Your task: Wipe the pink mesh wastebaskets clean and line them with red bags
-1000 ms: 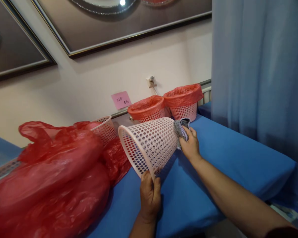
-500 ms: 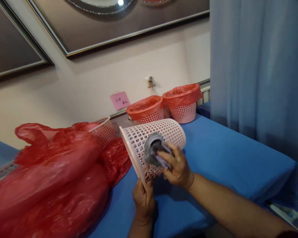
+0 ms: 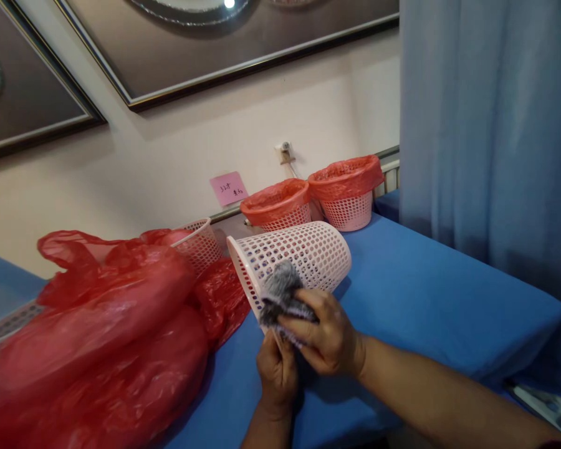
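A pale pink perforated plastic wastebasket lies tipped on its side, its rim toward the left. My left hand is closed on the lower part of that rim. In my right hand is a bunched grey cloth, pressed against the basket's side near the rim. The cloth covers part of the mesh and the rim beneath it.
Two wastebaskets with red liners, one at left and one at right, stand by the wall. A heap of red plastic bags covers the left side of the blue-covered bed. A blue curtain hangs at right.
My right hand and the cloth have moved down and left along the basket toward its rim. My left hand keeps its hold on the rim, now slightly lower.
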Tool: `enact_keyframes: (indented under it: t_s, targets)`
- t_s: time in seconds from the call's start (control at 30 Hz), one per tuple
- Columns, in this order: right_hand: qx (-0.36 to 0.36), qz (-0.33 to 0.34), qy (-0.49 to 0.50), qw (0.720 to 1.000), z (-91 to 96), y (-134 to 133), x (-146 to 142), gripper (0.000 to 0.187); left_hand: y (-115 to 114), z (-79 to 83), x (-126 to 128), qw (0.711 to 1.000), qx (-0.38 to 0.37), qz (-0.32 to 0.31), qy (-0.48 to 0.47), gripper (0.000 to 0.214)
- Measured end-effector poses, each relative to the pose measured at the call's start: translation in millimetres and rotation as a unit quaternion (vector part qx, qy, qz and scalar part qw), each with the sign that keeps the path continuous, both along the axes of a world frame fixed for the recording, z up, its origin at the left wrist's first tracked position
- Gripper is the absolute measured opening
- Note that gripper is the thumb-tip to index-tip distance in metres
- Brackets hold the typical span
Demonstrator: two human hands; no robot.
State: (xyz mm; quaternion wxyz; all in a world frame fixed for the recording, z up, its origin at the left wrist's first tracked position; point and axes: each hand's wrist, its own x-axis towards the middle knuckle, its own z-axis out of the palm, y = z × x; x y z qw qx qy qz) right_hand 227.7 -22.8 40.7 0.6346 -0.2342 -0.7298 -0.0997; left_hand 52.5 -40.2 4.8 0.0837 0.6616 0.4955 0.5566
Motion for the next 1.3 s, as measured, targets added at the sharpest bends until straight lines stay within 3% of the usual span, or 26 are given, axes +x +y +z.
enact_keyframes:
  t_s: [0.1,0.2,0.27,0.33,0.4,0.47,0.53,0.6,0.73,0.83,0.9,0.97,1.03,1.1,1.17,1.27,1.3]
  targets:
    - [-0.003,-0.003,-0.001,1.000,-3.8,4.3,-0.1,0.059,1.0,-1.8,-3.1,0.999,0.002,-0.030,0.017,0.049]
    - [-0.120,-0.116,0.108,0.980,-13.6,45.7,25.5,0.058,3.5,-4.8,-7.4,1.000,-0.005,-0.027,0.014,0.052]
    - [-0.221,-0.190,0.240,0.926,-22.1,81.1,49.1,0.053,4.9,-6.1,-8.8,0.999,-0.013,-0.032,0.014,0.051]
    - [-0.304,-0.206,0.344,0.864,-28.8,108.4,68.0,0.050,5.7,-6.5,-8.8,0.999,-0.015,-0.037,0.019,0.049]
    - [-0.334,-0.196,0.378,0.841,-30.5,118.0,74.3,0.050,5.9,-5.8,-7.8,0.999,-0.011,-0.036,0.025,0.047]
    - [-0.298,-0.173,0.336,0.876,-26.5,106.8,65.8,0.050,5.9,-4.3,-5.9,0.998,-0.006,-0.038,0.042,0.045]
    - [-0.220,-0.130,0.243,0.936,-19.3,79.2,46.8,0.052,5.7,-2.3,-3.4,0.996,-0.010,-0.047,0.071,0.043]
    - [-0.138,-0.068,0.145,0.977,-12.5,45.1,25.0,0.060,5.8,-0.2,-0.8,0.993,-0.022,-0.063,0.099,0.040]
    - [-0.002,0.023,0.050,0.998,-8.4,3.8,-0.7,0.065,6.0,4.0,2.5,0.986,-0.049,-0.108,0.117,0.037]
    - [-0.049,-0.035,0.074,0.995,-13.8,23.0,9.1,0.060,5.2,7.8,3.4,0.984,-0.061,-0.108,0.126,0.038]
    - [-0.145,-0.113,0.150,0.971,-19.7,55.3,29.6,0.056,4.2,10.3,3.9,0.983,-0.066,-0.101,0.137,0.038]
    - [-0.252,-0.183,0.279,0.908,-26.1,90.6,54.8,0.052,3.5,12.4,4.3,0.981,-0.068,-0.099,0.151,0.037]
    - [-0.350,-0.199,0.358,0.842,-30.8,116.4,74.9,0.052,3.4,13.8,4.7,0.979,-0.069,-0.102,0.165,0.036]
    - [-0.388,-0.198,0.382,0.815,-31.8,124.0,81.1,0.053,4.0,14.7,5.0,0.976,-0.069,-0.102,0.177,0.036]
    - [-0.345,-0.185,0.352,0.850,-28.5,111.6,71.4,0.054,4.6,15.2,5.3,0.976,-0.066,-0.098,0.182,0.036]
    - [-0.168,-0.117,0.205,0.957,-18.8,68.2,39.5,0.055,4.3,14.6,5.0,0.977,-0.040,-0.105,0.181,0.033]
    - [-0.110,-0.087,0.147,0.979,-15.4,52.2,28.6,0.057,3.8,13.6,4.4,0.979,-0.023,-0.106,0.173,0.032]
